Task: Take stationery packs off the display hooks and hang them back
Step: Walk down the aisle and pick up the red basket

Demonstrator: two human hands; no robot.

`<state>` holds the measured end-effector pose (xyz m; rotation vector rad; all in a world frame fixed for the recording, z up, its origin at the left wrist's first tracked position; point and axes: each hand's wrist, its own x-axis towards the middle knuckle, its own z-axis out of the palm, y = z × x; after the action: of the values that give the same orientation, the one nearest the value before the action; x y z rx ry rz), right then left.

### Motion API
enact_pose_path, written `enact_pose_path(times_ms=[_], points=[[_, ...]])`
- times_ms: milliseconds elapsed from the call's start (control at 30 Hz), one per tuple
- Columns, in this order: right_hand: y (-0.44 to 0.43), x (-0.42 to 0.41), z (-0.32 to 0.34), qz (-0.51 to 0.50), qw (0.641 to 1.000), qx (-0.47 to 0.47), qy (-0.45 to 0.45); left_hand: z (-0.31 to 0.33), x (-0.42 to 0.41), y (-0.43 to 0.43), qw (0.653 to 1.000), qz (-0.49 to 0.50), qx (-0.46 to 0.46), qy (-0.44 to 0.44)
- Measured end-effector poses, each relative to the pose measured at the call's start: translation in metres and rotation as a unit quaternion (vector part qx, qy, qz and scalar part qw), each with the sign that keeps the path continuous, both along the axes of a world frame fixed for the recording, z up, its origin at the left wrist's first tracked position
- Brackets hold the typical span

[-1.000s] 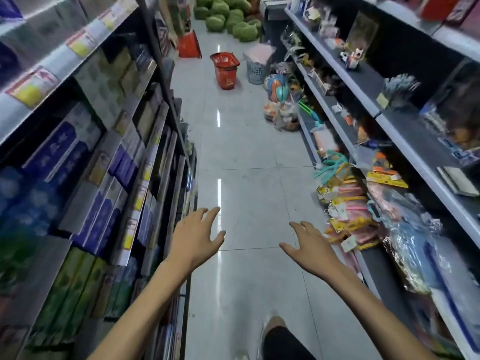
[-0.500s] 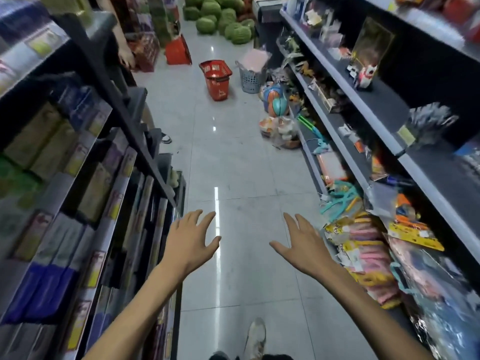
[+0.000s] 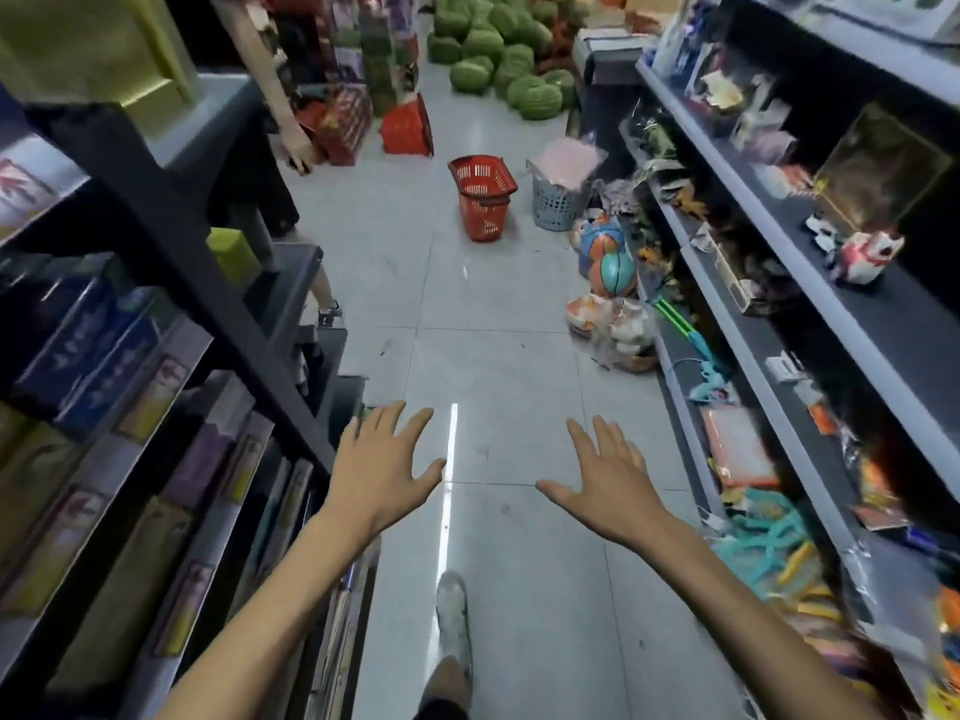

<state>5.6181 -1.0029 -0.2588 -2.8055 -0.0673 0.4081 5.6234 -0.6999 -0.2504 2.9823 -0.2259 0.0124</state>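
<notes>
While both arms reach forward over the aisle floor (image 3: 493,314), the hands, left (image 3: 382,467) and right (image 3: 605,483), hover palm-down, fingers spread, empty.

Wearer moved fwd down aisle: red basket (image 3: 483,197) & melons (image 3: 498,49) nearer; bystander's arm (image 3: 270,85) now in view top left; shoe (image 3: 453,621) stepped fwd

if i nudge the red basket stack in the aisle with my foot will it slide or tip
The red basket stack would probably slide: the tile floor looks glossy. It appears empty, open-mesh plastic, so likely light. Being taller than wide and leaning slightly, a high push might tip it.
</notes>
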Motion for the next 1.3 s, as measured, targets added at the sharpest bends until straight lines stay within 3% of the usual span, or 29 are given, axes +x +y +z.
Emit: enact_pose_path(times_ms=[433,767,1067,1300], points=[[0.029,0.294,0.03,-0.026,1.0,-0.01,-0.008,0.037,0.322,0.029,1.0,-0.023,-0.018,-0.008],[-0.016,0.517,0.006,-0.039,0.999,0.004,-0.032,0.02,0.543,-0.007,1.0,-0.021,0.007,0.011],[-0.054,0.741,0.029,-0.03,0.997,0.009,-0.071,0.049,0.749,-0.044,1.0,0.01,0.013,0.006],[-0.05,0.878,0.036,-0.003,0.999,0.014,-0.052,0.053,0.869,-0.045,0.999,0.035,0.02,0.002]])
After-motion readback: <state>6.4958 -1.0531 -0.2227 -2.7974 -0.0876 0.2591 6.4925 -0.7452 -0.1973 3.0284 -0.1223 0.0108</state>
